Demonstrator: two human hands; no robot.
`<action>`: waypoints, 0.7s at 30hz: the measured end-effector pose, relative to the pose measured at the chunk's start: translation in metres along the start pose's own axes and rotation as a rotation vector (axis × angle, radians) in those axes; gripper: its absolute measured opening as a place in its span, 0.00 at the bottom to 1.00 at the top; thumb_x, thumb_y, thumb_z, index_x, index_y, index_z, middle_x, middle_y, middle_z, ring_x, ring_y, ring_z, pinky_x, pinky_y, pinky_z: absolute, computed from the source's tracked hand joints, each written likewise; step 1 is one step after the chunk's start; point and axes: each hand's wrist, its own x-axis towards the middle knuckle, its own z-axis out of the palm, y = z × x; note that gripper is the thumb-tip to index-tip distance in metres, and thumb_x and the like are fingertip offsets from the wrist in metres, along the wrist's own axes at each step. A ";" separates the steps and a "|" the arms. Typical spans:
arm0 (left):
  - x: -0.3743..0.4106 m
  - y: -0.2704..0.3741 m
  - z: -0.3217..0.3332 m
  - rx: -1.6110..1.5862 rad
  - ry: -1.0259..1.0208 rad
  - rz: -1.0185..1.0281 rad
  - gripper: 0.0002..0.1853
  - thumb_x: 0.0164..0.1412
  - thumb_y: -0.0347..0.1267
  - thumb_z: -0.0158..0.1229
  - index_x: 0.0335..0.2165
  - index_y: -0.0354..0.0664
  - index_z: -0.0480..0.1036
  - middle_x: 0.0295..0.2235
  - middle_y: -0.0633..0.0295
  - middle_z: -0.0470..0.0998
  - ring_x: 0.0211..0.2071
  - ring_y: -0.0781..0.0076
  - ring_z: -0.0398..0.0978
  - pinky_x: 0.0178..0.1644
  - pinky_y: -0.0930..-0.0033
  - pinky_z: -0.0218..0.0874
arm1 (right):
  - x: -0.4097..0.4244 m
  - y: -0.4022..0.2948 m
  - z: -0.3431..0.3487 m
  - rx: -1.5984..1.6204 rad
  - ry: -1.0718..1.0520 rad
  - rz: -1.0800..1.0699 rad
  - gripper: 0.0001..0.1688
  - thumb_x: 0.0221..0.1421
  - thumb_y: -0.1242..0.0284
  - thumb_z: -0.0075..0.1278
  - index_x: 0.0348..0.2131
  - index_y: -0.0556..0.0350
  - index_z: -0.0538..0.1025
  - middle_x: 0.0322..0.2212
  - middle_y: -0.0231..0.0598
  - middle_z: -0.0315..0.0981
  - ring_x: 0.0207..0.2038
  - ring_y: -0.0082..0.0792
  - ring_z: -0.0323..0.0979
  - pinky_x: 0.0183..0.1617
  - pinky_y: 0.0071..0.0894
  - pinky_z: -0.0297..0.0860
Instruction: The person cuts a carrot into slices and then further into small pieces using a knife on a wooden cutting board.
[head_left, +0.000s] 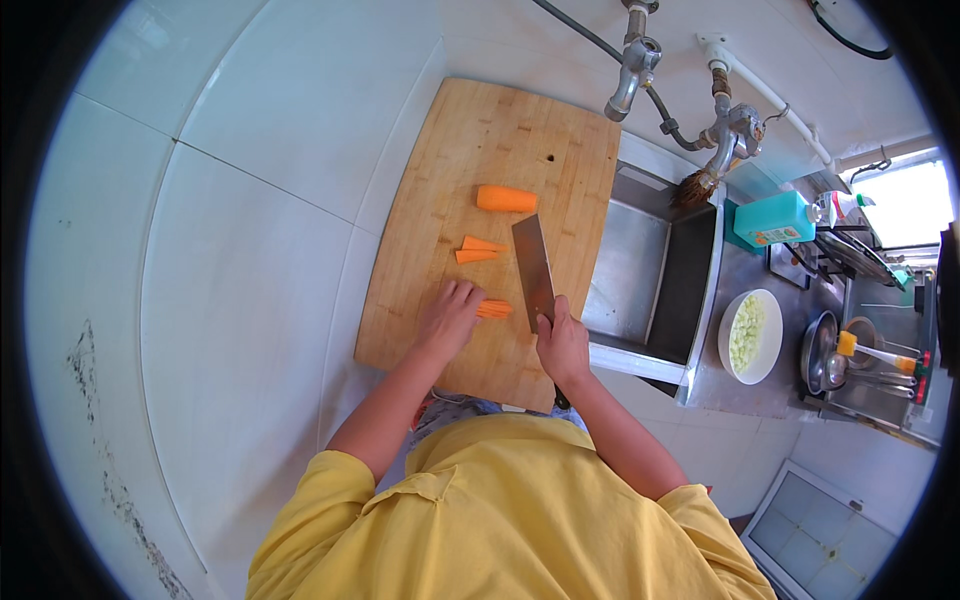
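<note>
My right hand (562, 345) grips the dark handle of a cleaver (533, 266), its broad blade pointing away from me over the board. On the near left part of the wooden cutting board (487, 142), my left hand (452, 321) rests with its fingertips against a bundle of carrot strips (495, 308). The blade is to the right of the strips and apart from them. Beyond them lie a few flat carrot pieces (478, 250). Farther up the board is a thick carrot chunk (507, 199). My left palm is turned down, so its underside is hidden.
A steel sink (626, 270) adjoins the board's right side, under two metal taps (636, 71). Past it stand a white bowl (725, 337) of diced pale green vegetable, a teal bottle (772, 219) and a metal pan (814, 345) with utensils. A tiled wall (255, 300) rises at left.
</note>
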 end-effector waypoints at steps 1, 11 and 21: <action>0.000 0.000 0.000 0.001 -0.007 0.007 0.20 0.43 0.27 0.64 0.37 0.41 0.69 0.38 0.60 0.68 0.43 0.59 0.66 0.45 0.63 0.63 | 0.000 0.000 0.000 0.000 0.002 0.000 0.12 0.54 0.72 0.46 0.37 0.55 0.60 0.25 0.57 0.72 0.29 0.62 0.70 0.34 0.56 0.65; 0.065 -0.029 -0.030 -0.024 0.324 0.044 0.19 0.48 0.24 0.60 0.41 0.39 0.69 0.38 0.60 0.70 0.42 0.58 0.68 0.44 0.61 0.62 | 0.006 0.007 -0.009 -0.038 -0.028 -0.011 0.11 0.54 0.73 0.45 0.34 0.56 0.59 0.25 0.58 0.72 0.29 0.61 0.70 0.33 0.55 0.65; 0.069 -0.035 -0.026 -0.092 0.020 -0.055 0.10 0.46 0.23 0.58 0.29 0.44 0.67 0.29 0.62 0.71 0.36 0.59 0.71 0.37 0.61 0.65 | 0.014 0.008 -0.012 -0.025 -0.048 -0.080 0.11 0.54 0.73 0.45 0.34 0.56 0.59 0.25 0.57 0.72 0.29 0.61 0.70 0.33 0.56 0.65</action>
